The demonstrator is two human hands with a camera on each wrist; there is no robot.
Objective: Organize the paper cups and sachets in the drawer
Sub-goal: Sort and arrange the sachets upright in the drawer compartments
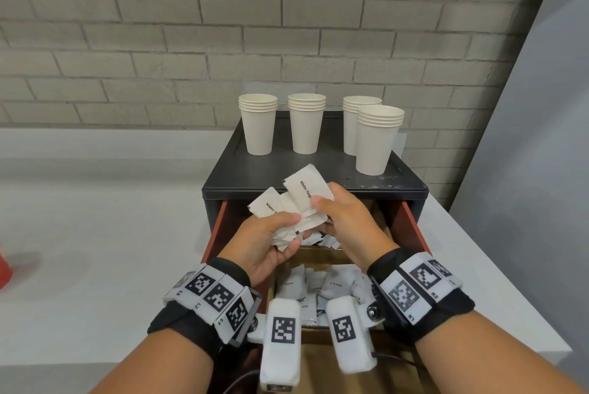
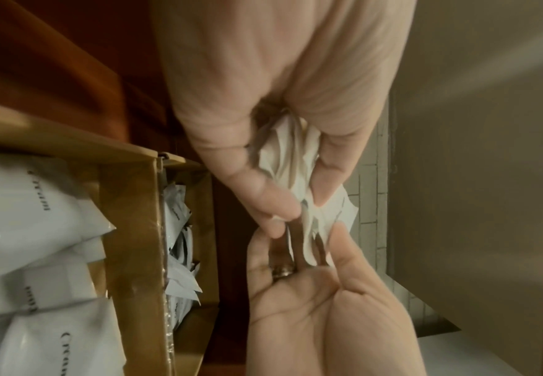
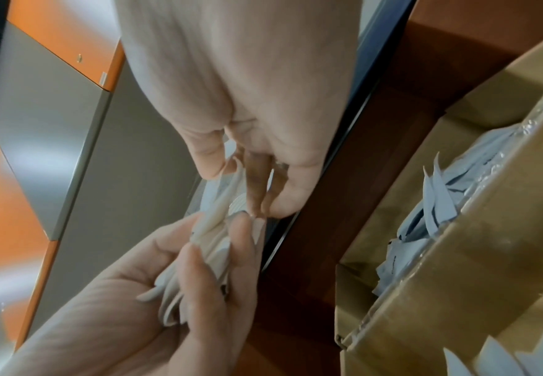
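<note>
White sugar sachets (image 1: 298,202) being pinched by left hand (image 1: 271,243) and right hand (image 1: 347,221) over drawer (image 1: 411,228); cream sachets (image 1: 322,285) already boxed, paper cups (image 1: 306,122) still being left outside

The right hand (image 3: 247,101) reaches down from twelve o'clock, its fingers (image 3: 257,198) and thumb pinching the top edge of a bunch of white sachets (image 3: 212,221). The left hand (image 3: 128,305) comes up from seven o'clock, its fingers (image 3: 199,279) curled round the same bunch from below. At three o'clock a cardboard box (image 3: 456,267) holds more sachets (image 3: 434,211) standing on edge. A reddish-brown drawer wall (image 3: 360,190) runs between hands and box.
</note>
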